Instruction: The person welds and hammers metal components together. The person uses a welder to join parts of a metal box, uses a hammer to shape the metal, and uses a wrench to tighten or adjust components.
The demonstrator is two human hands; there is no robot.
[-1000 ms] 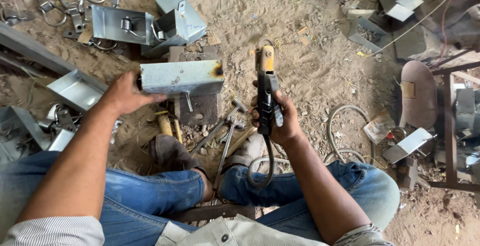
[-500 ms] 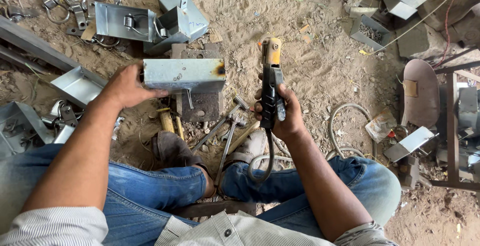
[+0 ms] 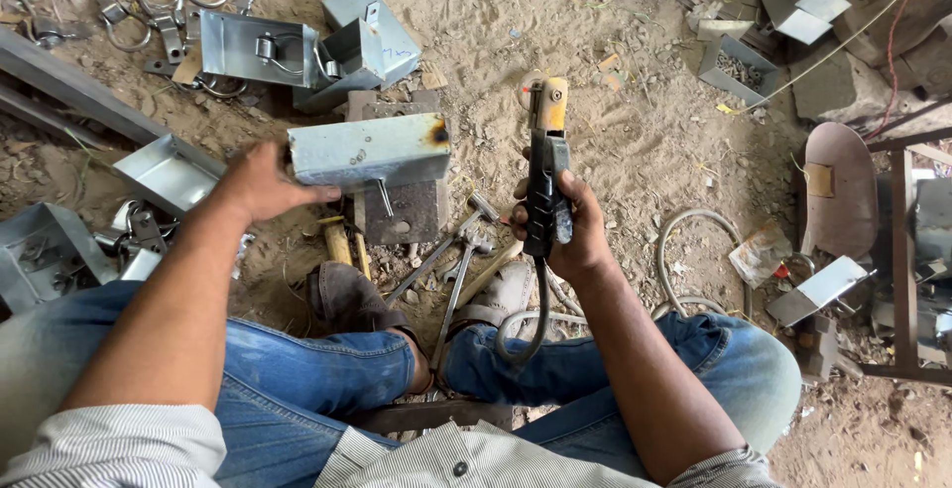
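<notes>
left hand [image 3: 260, 183] grips the left end of the grey metal box [image 3: 369, 149], fingers curled round its edge, the box sitting on a steel block [image 3: 402, 212] on the sandy ground [image 3: 496, 22]. right hand [image 3: 565, 230] wraps tight round the black electrode holder [image 3: 546, 176], tip pointing up, just right of the box and clear of it. cable [image 3: 531, 324] loops down between the knees. hammers [image 3: 451, 250] lie by the block.

metal box [image 3: 367, 149] grey, scorched corner | welding holder [image 3: 545, 176] black-yellow | jeans [image 3: 317, 379] blue
</notes>
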